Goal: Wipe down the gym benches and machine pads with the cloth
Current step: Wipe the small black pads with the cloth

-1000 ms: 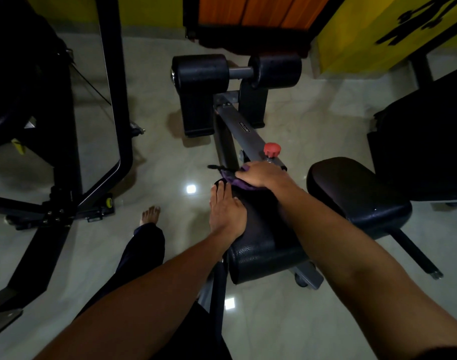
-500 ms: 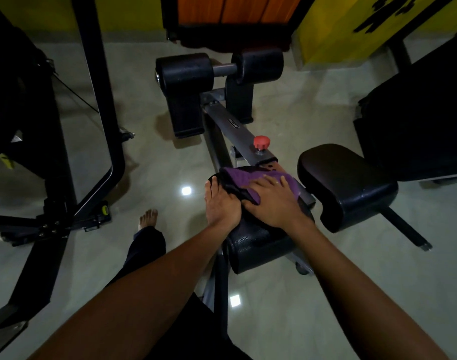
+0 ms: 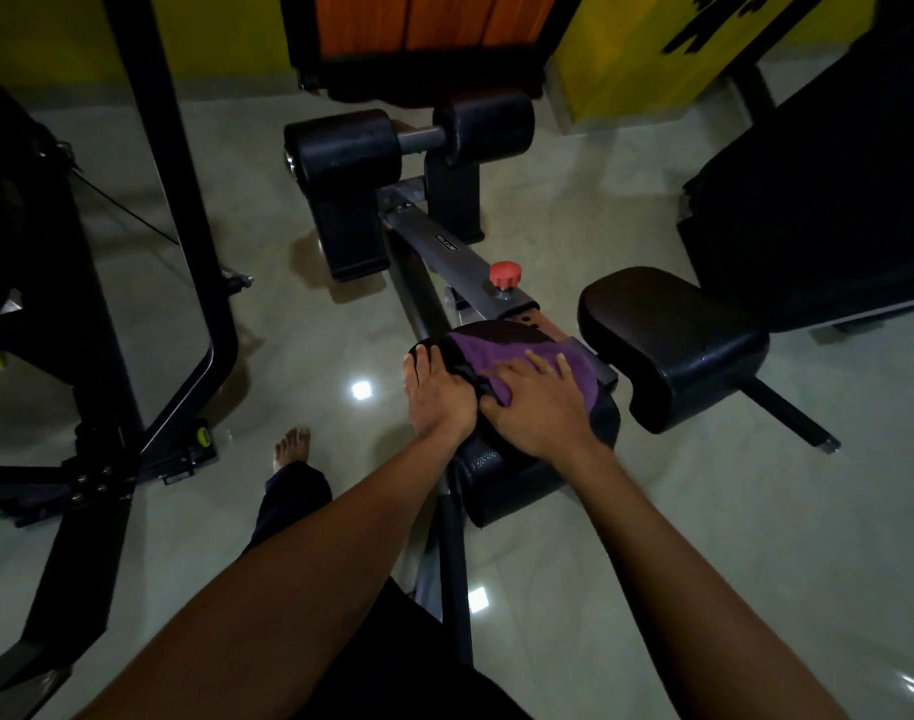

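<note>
A purple cloth lies spread over the top of a black machine pad in the middle of the view. My right hand presses flat on the cloth with its fingers straight and spread. My left hand rests flat on the pad's left edge, fingers straight and pointing away from me, right beside the cloth. A second black pad stands just to the right, with a gap between the two.
A grey frame bar with a red knob runs back to two black foam rollers. Black machine frames stand at the left, and a dark bench at the right. My bare foot is on the tiled floor.
My right hand has drawn the cloth from the far end of the pad back toward me, spreading it over the top. The left hand has stayed on the pad's left edge.
</note>
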Tool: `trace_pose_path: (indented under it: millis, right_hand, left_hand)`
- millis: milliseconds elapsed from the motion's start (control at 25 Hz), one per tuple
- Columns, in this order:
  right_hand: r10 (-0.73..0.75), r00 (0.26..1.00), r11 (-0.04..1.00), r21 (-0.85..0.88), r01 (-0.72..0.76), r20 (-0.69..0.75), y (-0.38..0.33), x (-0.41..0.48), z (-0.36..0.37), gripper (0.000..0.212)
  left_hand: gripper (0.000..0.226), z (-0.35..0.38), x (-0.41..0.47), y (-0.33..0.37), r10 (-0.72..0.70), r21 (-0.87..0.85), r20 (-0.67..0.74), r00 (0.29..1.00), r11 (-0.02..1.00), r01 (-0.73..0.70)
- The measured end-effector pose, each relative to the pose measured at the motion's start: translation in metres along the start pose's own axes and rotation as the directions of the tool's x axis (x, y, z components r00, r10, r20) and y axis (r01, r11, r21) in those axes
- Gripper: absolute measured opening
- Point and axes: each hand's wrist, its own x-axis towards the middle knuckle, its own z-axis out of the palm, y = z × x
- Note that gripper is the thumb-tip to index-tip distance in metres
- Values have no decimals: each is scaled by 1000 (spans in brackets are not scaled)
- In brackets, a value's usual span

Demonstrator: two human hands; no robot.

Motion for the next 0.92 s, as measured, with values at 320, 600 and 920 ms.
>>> trace_pose_path:
  millis: [320, 600, 920]
  right_hand:
    - [331, 936, 941, 112, -318, -123, 26, -21, 0, 55]
    - [142, 973, 990, 41, -136, -180, -34, -83, 36, 74]
    - [352, 929, 936, 31, -351, -116, -25, -22, 13, 60]
  left_hand:
    - [56, -2, 4, -5, 42, 66, 41, 998, 997, -45]
    - [54, -18, -3, -2, 95, 49, 124, 988, 994, -102]
    - [56, -29, 2, -19, 152, -14, 197, 969, 988, -153]
